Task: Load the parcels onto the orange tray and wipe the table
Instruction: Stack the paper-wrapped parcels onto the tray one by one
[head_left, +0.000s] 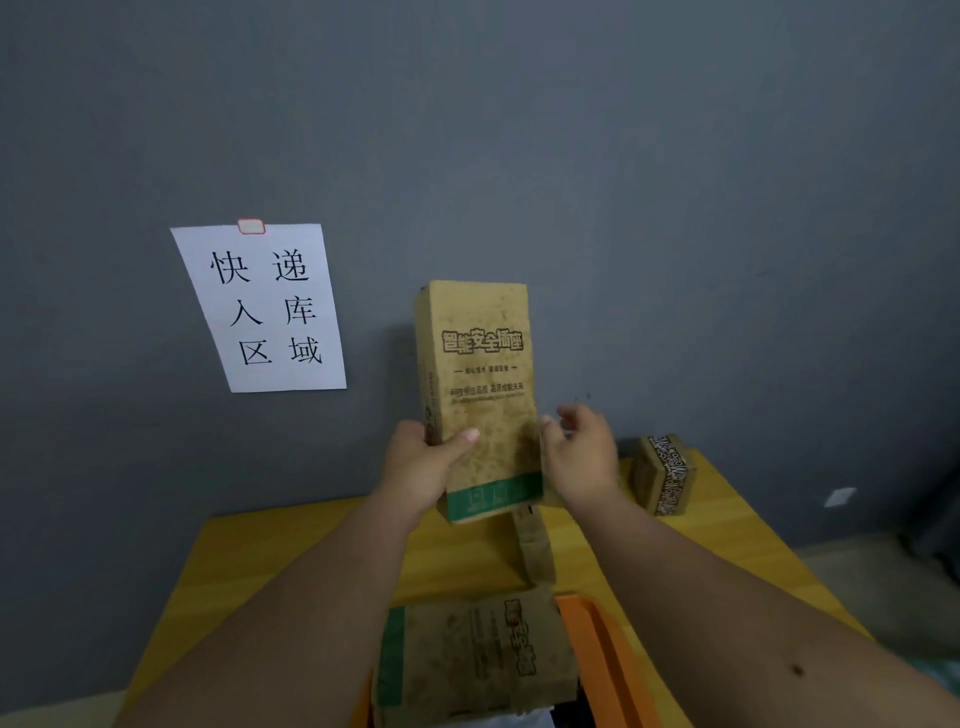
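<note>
Head view: both hands hold a tall box (480, 384) upright above the yellow table (291, 561). Left hand (421, 467) clamps its lower left edge, thumb (462, 439) on the front face. Right hand (582, 457) rests against the lower right edge, fingers (576, 415) loosely curled; firm clamp cannot be told. Below the fingers, near the wrists, lies a second box (467, 654) on the orange tray (597, 654). A small box (662, 475) stands just right of the right fingers. Judgement: tip the tall box flat, lower it beside the loaded one, keep both edges supported.
</note>
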